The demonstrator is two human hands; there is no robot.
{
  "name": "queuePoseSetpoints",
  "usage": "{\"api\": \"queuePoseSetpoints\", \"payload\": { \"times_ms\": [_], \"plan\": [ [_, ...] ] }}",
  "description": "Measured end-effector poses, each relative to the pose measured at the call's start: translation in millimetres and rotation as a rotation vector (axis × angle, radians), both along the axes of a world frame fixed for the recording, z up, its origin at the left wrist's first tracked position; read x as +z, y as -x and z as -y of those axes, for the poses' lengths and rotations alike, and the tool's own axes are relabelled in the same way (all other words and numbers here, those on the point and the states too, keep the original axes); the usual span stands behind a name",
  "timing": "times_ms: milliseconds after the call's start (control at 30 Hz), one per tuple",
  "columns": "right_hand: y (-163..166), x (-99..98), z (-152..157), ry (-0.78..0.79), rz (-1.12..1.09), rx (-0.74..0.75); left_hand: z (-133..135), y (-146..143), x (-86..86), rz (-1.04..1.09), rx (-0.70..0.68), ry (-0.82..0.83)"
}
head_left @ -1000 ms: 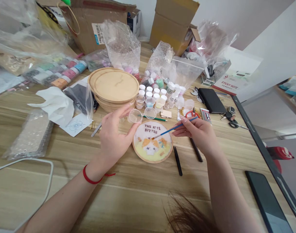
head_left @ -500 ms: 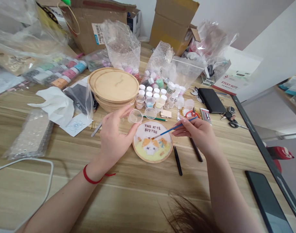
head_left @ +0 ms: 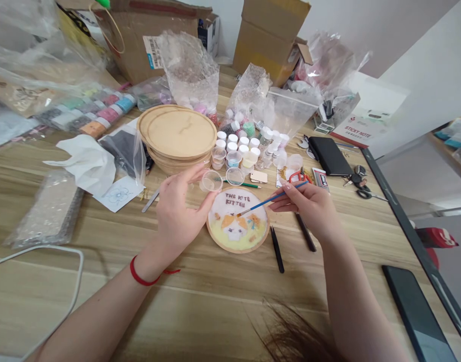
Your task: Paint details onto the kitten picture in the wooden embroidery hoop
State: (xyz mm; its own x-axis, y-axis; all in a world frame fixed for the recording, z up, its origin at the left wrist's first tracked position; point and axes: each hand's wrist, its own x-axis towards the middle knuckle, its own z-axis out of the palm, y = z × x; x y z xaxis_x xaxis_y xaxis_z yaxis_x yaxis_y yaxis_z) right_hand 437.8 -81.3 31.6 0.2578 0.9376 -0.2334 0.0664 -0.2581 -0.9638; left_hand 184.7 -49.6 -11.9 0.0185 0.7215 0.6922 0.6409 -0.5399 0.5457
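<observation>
Shows at far left a flat beige pack in clear bubble film, lying on a pale wood-grain table. Has just beside it a crumpled white tissue, then a white paper card with a blue flower drawing. Wears a red cord bracelet on the left wrist. Has a stack of round, pale wooden boards beyond the left hand. Grasps there, between thumb and fingers, a small, round, clear plastic cup, with a clear round lid just to its right. Has flat on the table, between both hands, a wooden-rimmed round picture disc with dark lettering, an orange-and-white cat-like face and a yellow lower part. Points a slim blue-handled paintbrush down-left, bristles at the disc's orange patch; cannot tell contact from mere closeness. Shows slim black tweezers just right of the disc. Grips the paintbrush between thumb and fingers of the right hand, near a thin dark rod. Has at far right a black smartphone.
</observation>
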Motion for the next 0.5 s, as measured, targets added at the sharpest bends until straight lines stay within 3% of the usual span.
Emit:
{"api": "queuePoseSetpoints", "payload": {
  "times_ms": [500],
  "plan": [
    [7.9, -1.6, -0.4, -0.020, -0.010, 0.022, -0.4, 0.3, -1.4, -0.003, 0.002, -0.005]
  ]
}}
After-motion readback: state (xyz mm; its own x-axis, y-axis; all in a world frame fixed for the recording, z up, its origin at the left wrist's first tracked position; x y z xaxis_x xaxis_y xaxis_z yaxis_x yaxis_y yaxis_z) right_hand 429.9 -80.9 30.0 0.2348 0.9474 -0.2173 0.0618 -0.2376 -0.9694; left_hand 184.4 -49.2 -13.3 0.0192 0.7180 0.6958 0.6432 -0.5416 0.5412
